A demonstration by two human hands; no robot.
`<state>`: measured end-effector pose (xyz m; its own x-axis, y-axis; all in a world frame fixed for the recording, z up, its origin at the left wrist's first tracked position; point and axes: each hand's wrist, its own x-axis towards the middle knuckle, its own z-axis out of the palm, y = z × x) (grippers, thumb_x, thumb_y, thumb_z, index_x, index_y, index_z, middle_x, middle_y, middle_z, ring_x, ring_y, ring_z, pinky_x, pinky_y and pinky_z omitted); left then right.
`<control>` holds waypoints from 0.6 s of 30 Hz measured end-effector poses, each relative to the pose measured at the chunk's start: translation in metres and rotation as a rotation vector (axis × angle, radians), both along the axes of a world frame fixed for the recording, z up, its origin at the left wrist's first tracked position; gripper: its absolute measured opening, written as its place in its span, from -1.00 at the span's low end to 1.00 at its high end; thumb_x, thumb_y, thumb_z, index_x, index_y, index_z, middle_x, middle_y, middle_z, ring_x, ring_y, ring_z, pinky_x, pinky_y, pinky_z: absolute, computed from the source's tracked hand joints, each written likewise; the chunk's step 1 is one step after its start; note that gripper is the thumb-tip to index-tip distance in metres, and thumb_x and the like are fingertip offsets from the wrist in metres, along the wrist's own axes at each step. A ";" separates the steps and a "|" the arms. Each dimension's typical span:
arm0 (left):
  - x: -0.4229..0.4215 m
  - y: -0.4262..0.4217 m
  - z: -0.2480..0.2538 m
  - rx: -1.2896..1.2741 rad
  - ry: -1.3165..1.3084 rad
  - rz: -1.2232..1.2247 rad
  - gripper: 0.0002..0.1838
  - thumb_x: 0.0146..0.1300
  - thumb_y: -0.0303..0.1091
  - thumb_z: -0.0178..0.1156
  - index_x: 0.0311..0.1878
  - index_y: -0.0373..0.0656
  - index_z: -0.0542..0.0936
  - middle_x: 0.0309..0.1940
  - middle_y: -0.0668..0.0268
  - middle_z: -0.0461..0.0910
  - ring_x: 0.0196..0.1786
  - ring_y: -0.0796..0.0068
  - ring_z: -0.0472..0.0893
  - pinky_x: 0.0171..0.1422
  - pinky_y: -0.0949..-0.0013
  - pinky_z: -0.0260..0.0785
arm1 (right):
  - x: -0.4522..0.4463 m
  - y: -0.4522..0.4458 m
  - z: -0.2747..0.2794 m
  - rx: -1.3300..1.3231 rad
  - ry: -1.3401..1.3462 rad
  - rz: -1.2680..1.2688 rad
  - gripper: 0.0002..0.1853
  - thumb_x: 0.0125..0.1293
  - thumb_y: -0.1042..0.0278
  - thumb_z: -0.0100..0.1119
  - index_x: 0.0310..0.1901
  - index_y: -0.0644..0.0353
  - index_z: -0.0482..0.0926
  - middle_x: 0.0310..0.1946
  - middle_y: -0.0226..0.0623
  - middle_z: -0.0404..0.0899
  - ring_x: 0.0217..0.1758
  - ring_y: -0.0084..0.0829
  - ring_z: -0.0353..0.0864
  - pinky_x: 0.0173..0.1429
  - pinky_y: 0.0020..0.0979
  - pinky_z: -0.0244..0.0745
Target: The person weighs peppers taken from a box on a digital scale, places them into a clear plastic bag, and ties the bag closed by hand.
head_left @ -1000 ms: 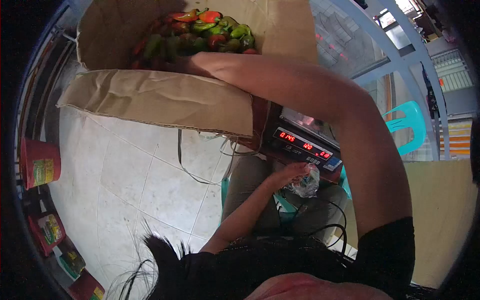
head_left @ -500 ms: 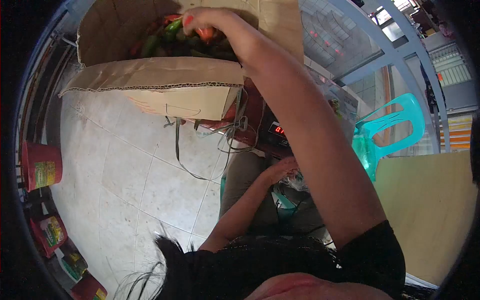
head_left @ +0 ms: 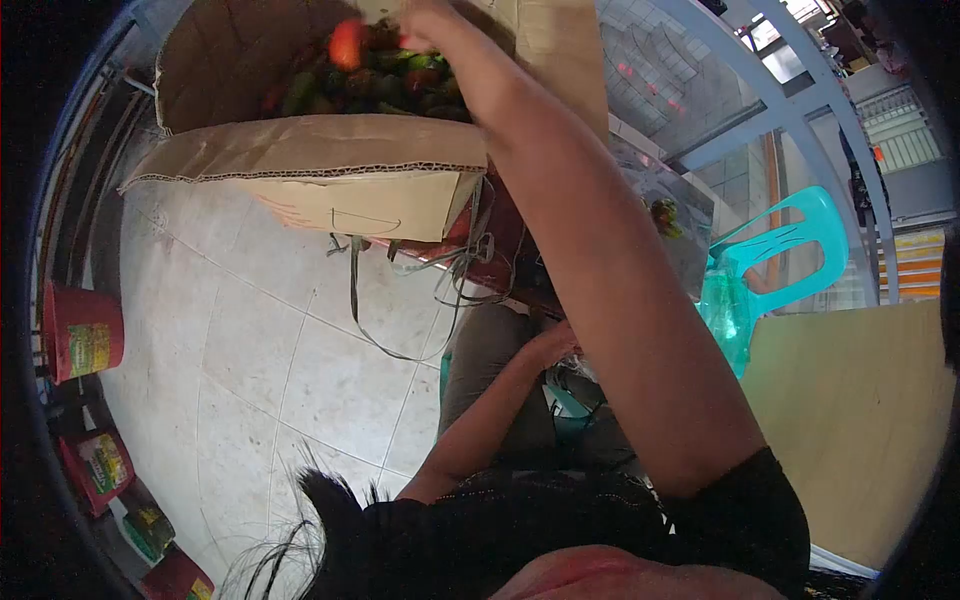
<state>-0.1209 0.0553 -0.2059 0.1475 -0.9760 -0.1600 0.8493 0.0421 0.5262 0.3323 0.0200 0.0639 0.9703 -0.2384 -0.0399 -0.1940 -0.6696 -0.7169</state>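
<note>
My right hand (head_left: 425, 25) reaches over the far side of an open cardboard box (head_left: 310, 145), just above the peppers (head_left: 370, 85) inside. It is blurred, and I cannot make out whether its fingers hold anything. The peppers are a heap of green and red ones. One bright red pepper (head_left: 347, 45) stands out to the left of the hand. Low by my lap, my left hand (head_left: 560, 343) is closed on a clear plastic bag (head_left: 578, 374); my right forearm hides part of both.
Loose straps (head_left: 465, 265) hang off the box's near side. A turquoise plastic chair (head_left: 800, 245) stands at right, beside a light wooden board (head_left: 850, 410). Red pots (head_left: 85, 330) line the left edge of the tiled floor (head_left: 270, 330). Greens lie in a clear bag (head_left: 690, 215) behind my arm.
My right hand has shifted right and farther back over the box, uncovering the red pepper. My forearm now covers the scale's red display. The left hand stays nearly in place.
</note>
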 end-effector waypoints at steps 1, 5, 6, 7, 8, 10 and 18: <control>0.003 0.001 0.005 0.006 -0.005 -0.012 -0.31 0.15 0.03 0.30 0.24 -0.16 0.37 -0.16 0.35 0.52 -0.18 0.51 0.50 -0.11 0.36 0.38 | 0.011 -0.005 -0.015 -0.454 0.038 0.014 -0.46 0.07 0.04 0.33 0.07 0.10 0.55 -0.07 -0.16 0.65 -0.11 -0.14 0.67 -0.04 -0.07 0.55; 0.002 -0.002 0.002 -0.098 0.080 -0.053 -0.37 0.16 0.00 0.30 0.20 -0.15 0.39 -0.20 0.38 0.51 -0.22 0.55 0.49 -0.15 0.39 0.38 | -0.051 0.030 0.019 -0.796 0.387 0.221 -0.51 0.12 0.23 0.19 0.14 0.05 0.55 0.15 -0.15 0.53 0.14 -0.11 0.56 0.14 -0.03 0.48; -0.001 -0.005 -0.007 -0.104 0.088 -0.064 -0.39 0.17 -0.02 0.29 0.19 -0.15 0.40 -0.22 0.38 0.51 -0.23 0.55 0.49 -0.16 0.39 0.38 | -0.049 0.029 0.014 -0.779 0.389 0.215 -0.53 0.13 0.27 0.15 0.13 0.05 0.56 0.15 -0.15 0.53 0.16 -0.11 0.55 0.15 -0.03 0.47; -0.001 -0.006 -0.007 -0.110 0.096 -0.074 -0.41 0.17 -0.03 0.29 0.17 -0.16 0.41 -0.23 0.39 0.51 -0.24 0.55 0.49 -0.17 0.40 0.37 | -0.046 0.027 0.009 -0.762 0.391 0.208 -0.54 0.13 0.31 0.11 0.13 0.05 0.57 0.16 -0.14 0.52 0.18 -0.10 0.54 0.17 -0.04 0.47; 0.003 -0.004 0.005 -0.065 0.069 -0.084 -0.43 0.18 -0.04 0.29 0.16 -0.16 0.42 -0.25 0.39 0.51 -0.25 0.55 0.48 -0.18 0.40 0.37 | -0.044 0.025 0.003 -0.733 0.344 0.205 -0.56 0.13 0.29 0.11 0.11 0.04 0.58 0.15 -0.14 0.53 0.18 -0.10 0.54 0.17 -0.03 0.47; 0.008 0.002 0.016 -0.042 0.082 -0.067 -0.47 0.19 -0.06 0.28 0.12 -0.17 0.44 -0.27 0.40 0.51 -0.27 0.54 0.48 -0.20 0.39 0.37 | -0.034 0.026 -0.002 -0.722 0.313 0.217 -0.58 0.14 0.25 0.11 0.07 0.03 0.61 0.13 -0.15 0.54 0.17 -0.10 0.55 0.16 -0.02 0.47; -0.002 -0.001 0.000 0.004 -0.089 -0.001 -0.50 0.21 -0.06 0.26 0.09 -0.19 0.46 -0.32 0.39 0.51 -0.32 0.53 0.48 -0.22 0.37 0.35 | -0.063 0.036 0.031 -0.529 0.205 0.141 -0.59 0.15 0.15 0.13 0.00 0.15 0.65 0.02 -0.18 0.62 0.09 -0.16 0.60 0.15 -0.14 0.50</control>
